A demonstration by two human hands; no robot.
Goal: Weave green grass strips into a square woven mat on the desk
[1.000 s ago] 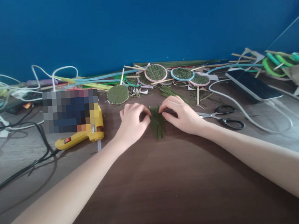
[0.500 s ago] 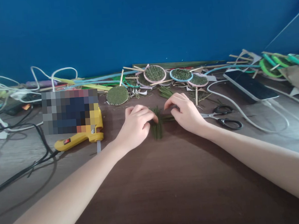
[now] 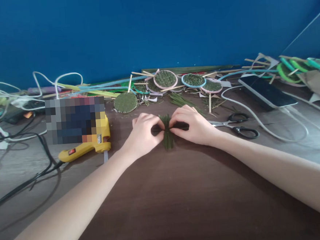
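Narrow green leaf strips [image 3: 168, 142] lie on the dark brown table between my hands, some running lengthwise and partly covered by my fingers. My left hand [image 3: 146, 134] comes in from the left, its thumb and forefinger pinched at the middle of the strips. From the other side my right hand [image 3: 192, 127] pinches the same spot, its fingertips almost meeting those of the left. Behind my right wrist, the scissors [image 3: 238, 123] with black handles lie with their blade tips partly hidden. More green strips [image 3: 179, 98] rest just beyond my right hand.
On the left lies a yellow glue gun [image 3: 81, 150], partly blurred out, beside black and white cables. Small round woven fans [image 3: 166, 79] with coloured rims and sticks line the back by the blue panel [image 3: 153, 29]. At right, a phone [image 3: 267, 90] has a white cable.
Both hands have closed in on the green strips; the right hand has come down and left to them. Their fingers, apart before, are now pinched at the middle.
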